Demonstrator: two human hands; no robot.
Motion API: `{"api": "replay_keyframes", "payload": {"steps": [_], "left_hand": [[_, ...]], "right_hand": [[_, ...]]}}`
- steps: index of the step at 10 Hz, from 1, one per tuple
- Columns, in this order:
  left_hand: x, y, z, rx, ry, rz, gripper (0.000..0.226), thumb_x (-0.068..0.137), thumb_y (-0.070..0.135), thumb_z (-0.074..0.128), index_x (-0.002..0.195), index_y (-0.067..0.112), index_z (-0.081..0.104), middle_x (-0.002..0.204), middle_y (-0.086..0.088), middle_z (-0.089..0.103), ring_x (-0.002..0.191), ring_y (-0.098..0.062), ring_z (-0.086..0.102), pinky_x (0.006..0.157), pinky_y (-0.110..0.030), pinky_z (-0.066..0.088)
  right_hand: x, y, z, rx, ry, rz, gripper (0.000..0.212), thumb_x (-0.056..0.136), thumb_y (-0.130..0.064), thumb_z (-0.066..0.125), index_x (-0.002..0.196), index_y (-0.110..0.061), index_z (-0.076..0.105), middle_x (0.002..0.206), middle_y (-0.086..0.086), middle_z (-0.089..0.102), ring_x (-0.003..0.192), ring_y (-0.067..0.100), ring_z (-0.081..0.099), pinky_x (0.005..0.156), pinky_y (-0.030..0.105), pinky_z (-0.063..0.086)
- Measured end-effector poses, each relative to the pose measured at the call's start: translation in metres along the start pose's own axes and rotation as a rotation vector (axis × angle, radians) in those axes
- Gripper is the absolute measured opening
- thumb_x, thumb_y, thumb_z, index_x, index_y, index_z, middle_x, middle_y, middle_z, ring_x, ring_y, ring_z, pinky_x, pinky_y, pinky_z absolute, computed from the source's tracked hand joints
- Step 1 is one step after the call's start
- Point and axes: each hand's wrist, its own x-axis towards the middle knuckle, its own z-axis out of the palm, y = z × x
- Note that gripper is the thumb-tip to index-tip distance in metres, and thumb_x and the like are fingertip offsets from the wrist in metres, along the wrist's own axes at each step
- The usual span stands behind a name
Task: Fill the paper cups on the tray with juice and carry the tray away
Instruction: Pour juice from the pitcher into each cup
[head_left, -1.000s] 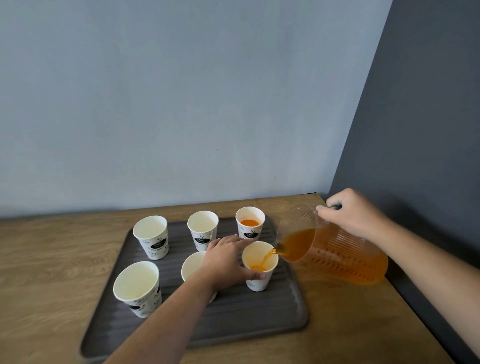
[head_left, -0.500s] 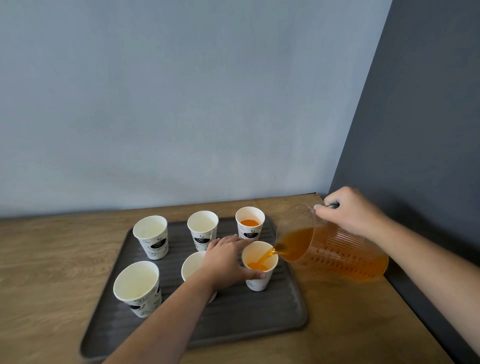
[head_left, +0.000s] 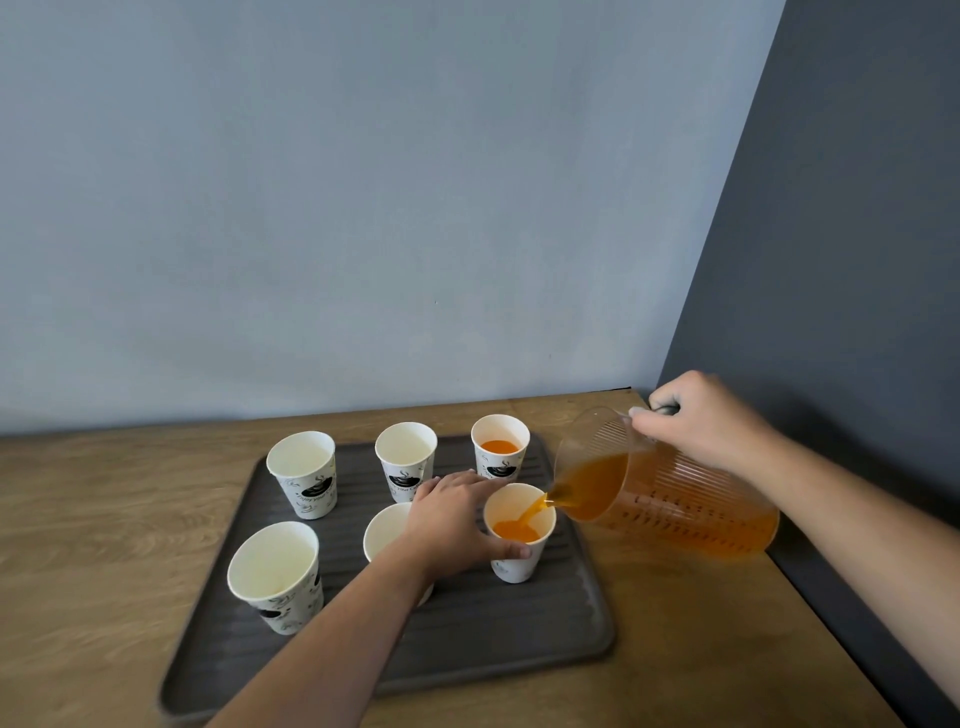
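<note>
Several white paper cups stand on a dark ribbed tray (head_left: 519, 639). My left hand (head_left: 449, 525) grips the front right cup (head_left: 511, 566), which holds orange juice. My right hand (head_left: 698, 418) holds the handle of a clear ribbed jug (head_left: 670, 512) tilted to the left, and a thin stream of juice runs from its spout into that cup. The back right cup (head_left: 500, 449) has juice in it. The back middle cup (head_left: 405, 452), back left cup (head_left: 302, 470) and front left cup (head_left: 275, 569) look empty. My left forearm partly hides the front middle cup (head_left: 383, 532).
The tray lies on a wooden table (head_left: 104, 519) set in a corner. A pale blue wall (head_left: 363, 208) runs behind it and a dark grey wall (head_left: 857, 260) stands along the right side, close behind the jug.
The jug has tipped a little further and the juice level in the front right cup has risen. Both hands stay in place.
</note>
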Motion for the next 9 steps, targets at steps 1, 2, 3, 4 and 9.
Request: {"api": "replay_keyframes", "payload": {"steps": [1,2,3,4,9], "left_hand": [[0.0000,0.0004,-0.0004,0.003,-0.007,-0.005,0.086,0.070,0.065,0.066,0.144,0.040,0.030,0.154,0.006,0.032,0.145,-0.012,0.017,0.116,-0.038,0.011],[0.0005,-0.0006,0.0010,0.003,-0.004,-0.005,0.087,0.070,0.066,0.066,0.144,0.040,0.029,0.154,0.007,0.032,0.145,-0.011,0.017,0.116,-0.038,0.011],[0.0012,-0.0015,0.0019,0.000,0.005,-0.006,0.087,0.069,0.066,0.066,0.144,0.041,0.030,0.153,0.007,0.033,0.145,-0.011,0.018,0.116,-0.038,0.012],[0.0013,-0.0014,0.0016,0.002,0.002,-0.004,0.087,0.069,0.067,0.066,0.144,0.041,0.030,0.153,0.008,0.033,0.145,-0.011,0.018,0.116,-0.039,0.012],[0.0006,-0.0013,0.0017,-0.007,0.004,-0.010,0.087,0.069,0.065,0.067,0.143,0.042,0.030,0.153,0.007,0.033,0.145,-0.011,0.017,0.115,-0.038,0.011]], "right_hand": [[-0.0011,0.0005,0.0004,-0.002,-0.001,0.004,0.053,0.078,-0.036,0.065,0.046,-0.017,0.028,0.050,0.002,0.025,0.048,0.015,0.027,0.052,0.030,0.025],[-0.0023,-0.0013,-0.0003,0.005,0.009,0.003,0.054,0.079,-0.034,0.065,0.046,-0.017,0.026,0.050,0.002,0.024,0.048,0.015,0.026,0.052,0.030,0.025],[-0.0024,-0.0035,-0.0014,0.009,0.011,-0.006,0.055,0.080,-0.032,0.065,0.046,-0.017,0.025,0.049,0.001,0.024,0.047,0.015,0.026,0.052,0.029,0.025],[-0.0025,-0.0038,-0.0017,0.007,0.012,-0.008,0.055,0.080,-0.033,0.065,0.046,-0.017,0.025,0.050,0.001,0.023,0.048,0.015,0.026,0.052,0.029,0.025],[-0.0078,-0.0086,-0.0025,0.028,0.011,0.017,0.052,0.081,-0.031,0.063,0.044,-0.016,0.029,0.047,0.001,0.026,0.046,0.014,0.030,0.051,0.028,0.027]]}}
